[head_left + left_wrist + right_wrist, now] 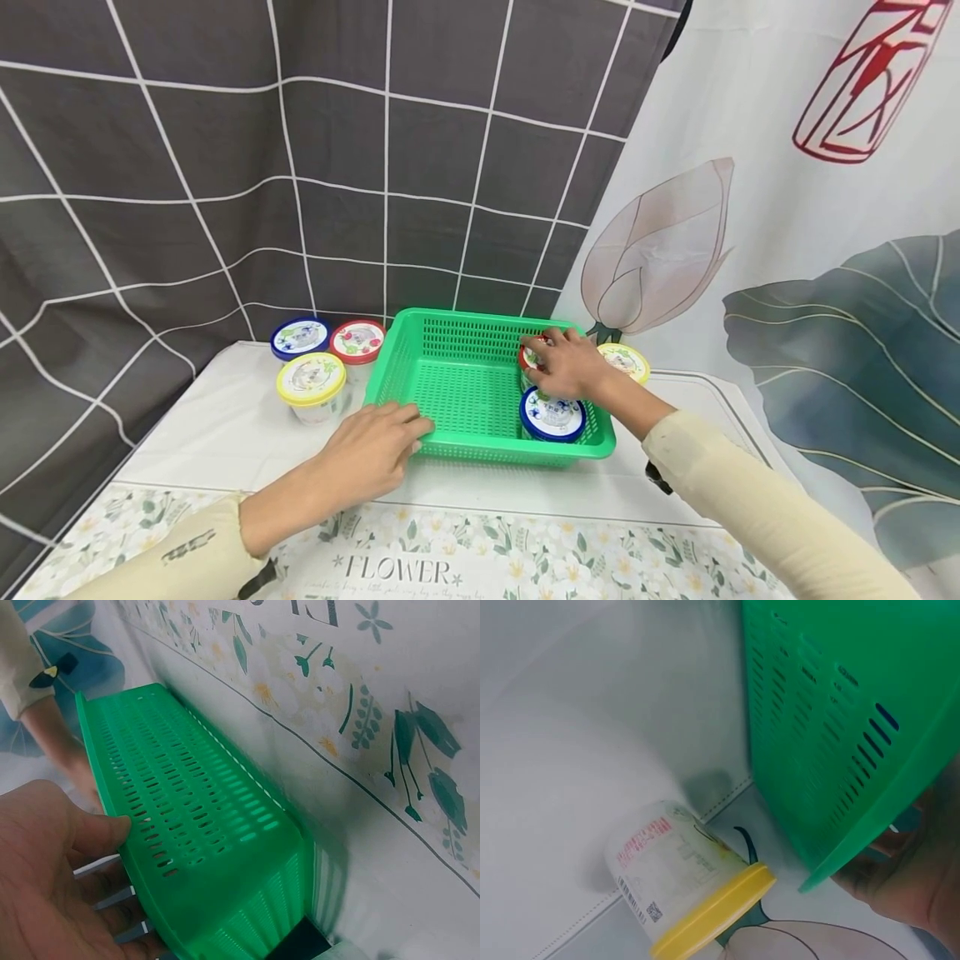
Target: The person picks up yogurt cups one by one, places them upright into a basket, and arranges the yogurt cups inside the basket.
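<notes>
A green perforated plastic basket (457, 398) stands on the table. At its front left corner my left hand (367, 447) grips the rim; the left wrist view has the thumb outside the wall (180, 802) and the other fingers over the inner side. My right hand (573, 368) reaches into the basket's right end and holds a red-lidded tub (528, 358) by its lid, partly covering it. Just in front of that tub, inside the basket, sits a blue-lidded tub (553, 415). In the right wrist view the right hand (911, 862) is mostly hidden behind the basket wall.
Left of the basket stand a blue-lidded tub (300, 337), another red-lidded tub (357, 342) and a yellow-lidded tub (311, 377). Outside its right end is another yellow-lidded tub (628, 362). A dark checked curtain (337, 217) hangs behind the table, above a flower-printed cloth (450, 542).
</notes>
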Motion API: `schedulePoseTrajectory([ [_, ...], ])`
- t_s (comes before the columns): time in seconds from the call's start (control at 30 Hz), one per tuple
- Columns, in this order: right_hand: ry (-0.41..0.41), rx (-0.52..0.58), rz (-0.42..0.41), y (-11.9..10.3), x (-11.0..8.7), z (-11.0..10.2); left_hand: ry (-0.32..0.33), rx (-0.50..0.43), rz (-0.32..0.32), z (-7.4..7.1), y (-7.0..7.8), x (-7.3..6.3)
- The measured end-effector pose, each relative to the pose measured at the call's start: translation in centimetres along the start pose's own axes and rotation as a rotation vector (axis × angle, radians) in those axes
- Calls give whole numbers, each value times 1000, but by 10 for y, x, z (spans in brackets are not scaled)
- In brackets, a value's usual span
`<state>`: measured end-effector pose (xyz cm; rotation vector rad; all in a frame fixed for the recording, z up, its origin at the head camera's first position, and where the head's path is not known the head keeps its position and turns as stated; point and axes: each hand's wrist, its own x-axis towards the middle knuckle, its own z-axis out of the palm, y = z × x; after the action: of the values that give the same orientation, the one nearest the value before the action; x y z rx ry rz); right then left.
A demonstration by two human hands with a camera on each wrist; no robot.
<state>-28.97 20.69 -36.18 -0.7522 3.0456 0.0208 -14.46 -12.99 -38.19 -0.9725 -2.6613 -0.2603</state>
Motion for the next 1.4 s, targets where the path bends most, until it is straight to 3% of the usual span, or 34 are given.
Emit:
schedulePoseTrajectory([
  [0.6, -48, 3, 18, -3, 3, 2, -8, -4, -8, 1, 1, -1],
  [1.4, -34, -5, 6, 0, -1, 3, -13, -6, -4, -2, 3, -1],
])
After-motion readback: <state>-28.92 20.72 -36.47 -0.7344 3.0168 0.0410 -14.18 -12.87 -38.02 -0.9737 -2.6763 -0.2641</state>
